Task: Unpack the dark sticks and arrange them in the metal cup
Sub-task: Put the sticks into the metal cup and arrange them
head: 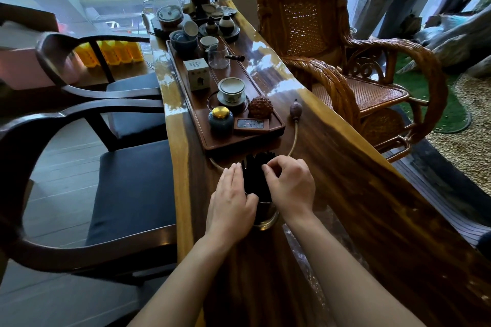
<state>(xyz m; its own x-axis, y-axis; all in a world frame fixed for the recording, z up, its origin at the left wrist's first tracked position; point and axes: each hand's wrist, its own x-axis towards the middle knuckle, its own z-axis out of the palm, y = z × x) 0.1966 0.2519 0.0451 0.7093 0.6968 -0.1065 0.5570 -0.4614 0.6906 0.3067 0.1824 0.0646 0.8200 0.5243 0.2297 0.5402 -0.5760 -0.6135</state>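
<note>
Both forearms come in from the bottom edge, meeting over the metal cup (265,216) on the wooden desk (358,180). Cup stands upright near the desk's left edge, only its lower wall and base rim visible between the two wrists.

Dark sticks (256,178) stand in the cup as a bundle, tips fanning out a little above the hands, just short of the tea tray (212,143).

Left hand (231,202): fingers straight and pressed together, flat against the left side of the bundle, thumb at the cup's rim. Not gripping, more a flat guide.

Right hand (291,184): fingers curled, thumb and forefinger tips pinched together at the right side of the bundle near its top. Cannot tell whether a stick sits in that pinch; too dark there.

Clear crinkled plastic wrap (305,255) lies on the desk beside the right forearm, just behind the cup.

Tray carries a blue jar with gold lid (220,119), a lidded white cup (231,89) and a small white box (196,73). A hose with a dark bulb (295,107) curves along the desk past the tray's near end. Wicker chair (332,48) right of the desk, dark armchairs (106,167) on the left.
</note>
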